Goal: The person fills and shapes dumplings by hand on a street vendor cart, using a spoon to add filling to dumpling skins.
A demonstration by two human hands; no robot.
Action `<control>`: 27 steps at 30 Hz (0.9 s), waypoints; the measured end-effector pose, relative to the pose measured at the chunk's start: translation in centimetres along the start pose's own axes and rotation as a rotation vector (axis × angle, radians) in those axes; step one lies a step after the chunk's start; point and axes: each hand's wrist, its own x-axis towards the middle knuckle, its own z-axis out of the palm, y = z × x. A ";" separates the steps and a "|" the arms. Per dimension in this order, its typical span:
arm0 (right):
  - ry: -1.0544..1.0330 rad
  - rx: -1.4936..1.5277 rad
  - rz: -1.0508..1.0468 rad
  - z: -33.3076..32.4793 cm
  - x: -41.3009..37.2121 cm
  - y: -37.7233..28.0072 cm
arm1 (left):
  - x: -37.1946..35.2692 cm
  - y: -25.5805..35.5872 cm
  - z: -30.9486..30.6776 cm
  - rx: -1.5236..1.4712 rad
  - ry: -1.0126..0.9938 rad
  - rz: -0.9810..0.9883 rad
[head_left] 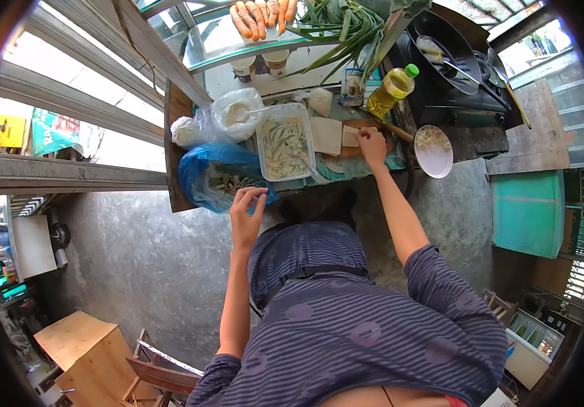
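Observation:
My right hand [372,144] is over a brown wooden board [354,150], its fingers pinched together at the edge of a thin pale wrapper sheet [350,137]. Just left of it lies a stack of square pale wrappers [326,134]. My left hand [247,209] hovers by the near edge of a blue plastic bag [197,169], fingers loosely curled and apart, with nothing visible in them. Inside the bag are pale shredded scraps [229,182]. Between the hands stands a clear plastic tub [262,150] of creamy filling with green strips, a spoon [307,163] resting in it.
A white plate [435,163] with pale pieces sits at the right edge. Behind the board are an oil bottle [391,93], a black wok [441,51] on a stove, leafy greens [346,27] and carrots [261,17]. A clear bag [237,112] of white powder stands behind the tub.

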 end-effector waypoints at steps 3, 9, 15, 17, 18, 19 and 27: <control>-0.028 0.246 0.043 -0.2 -0.2 0.5 | 1.0 0.7 0.5 -0.016 -0.031 0.037; 0.007 0.312 -0.004 -0.4 -0.8 1.3 | 3.8 2.7 5.9 -0.284 -0.228 -0.009; -0.017 0.234 -0.032 -1.9 -2.2 0.0 | 5.0 5.2 17.3 -0.612 -0.565 -0.459; 0.015 0.223 -0.102 -0.2 -1.9 1.6 | 5.7 4.7 20.8 -0.662 -0.579 -0.633; 0.035 0.217 -0.140 0.4 -1.4 2.3 | 6.0 3.9 22.6 -0.680 -0.516 -0.695; -0.024 0.187 -0.103 -0.4 -1.5 1.6 | 6.3 2.7 24.5 -0.697 -0.451 -0.756; -0.146 0.452 -0.158 -1.8 -1.1 0.9 | 10.0 -2.1 29.6 -0.751 -0.053 -0.732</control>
